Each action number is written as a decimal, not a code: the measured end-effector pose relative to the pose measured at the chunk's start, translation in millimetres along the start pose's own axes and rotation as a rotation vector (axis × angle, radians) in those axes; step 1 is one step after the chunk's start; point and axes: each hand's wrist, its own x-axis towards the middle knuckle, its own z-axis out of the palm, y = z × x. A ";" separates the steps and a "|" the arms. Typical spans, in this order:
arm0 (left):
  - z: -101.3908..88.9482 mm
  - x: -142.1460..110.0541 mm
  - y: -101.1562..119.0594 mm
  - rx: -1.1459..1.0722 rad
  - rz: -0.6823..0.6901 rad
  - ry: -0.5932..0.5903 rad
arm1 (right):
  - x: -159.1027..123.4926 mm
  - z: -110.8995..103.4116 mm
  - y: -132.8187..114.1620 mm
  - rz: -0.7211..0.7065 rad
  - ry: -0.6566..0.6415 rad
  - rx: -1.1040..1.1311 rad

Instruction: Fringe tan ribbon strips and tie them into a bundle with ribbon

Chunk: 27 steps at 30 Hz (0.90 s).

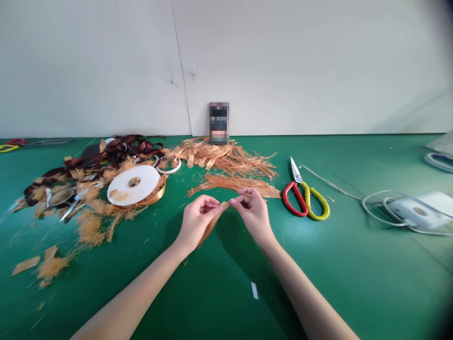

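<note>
Between my two hands is a strip of tan ribbon [225, 205], pinched just above the green table. My left hand [198, 218] grips it between thumb and fingers, and a length of it hangs under the palm. Close by, my right hand [252, 212] pinches the same strip with thumb and forefinger. Just beyond the hands lies a bundle of frayed tan ribbon strips [233, 183], with a larger frayed pile [219, 156] behind it. Scissors [305, 198] with one red and one yellow handle lie right of my right hand, blades pointing away.
On the left, a white ribbon spool [134, 185] sits among tan fluff and dark brown ribbon [116, 151]. A phone-like device [219, 123] leans on the white wall. At right is a white box [421, 208] with a coiled cable. Another pair of scissors [21, 144] lies far left.
</note>
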 end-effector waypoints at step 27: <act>-0.1 -6.7 3.4 -0.055 0.055 -0.006 | -5.2 1.8 -3.5 -0.053 0.118 0.177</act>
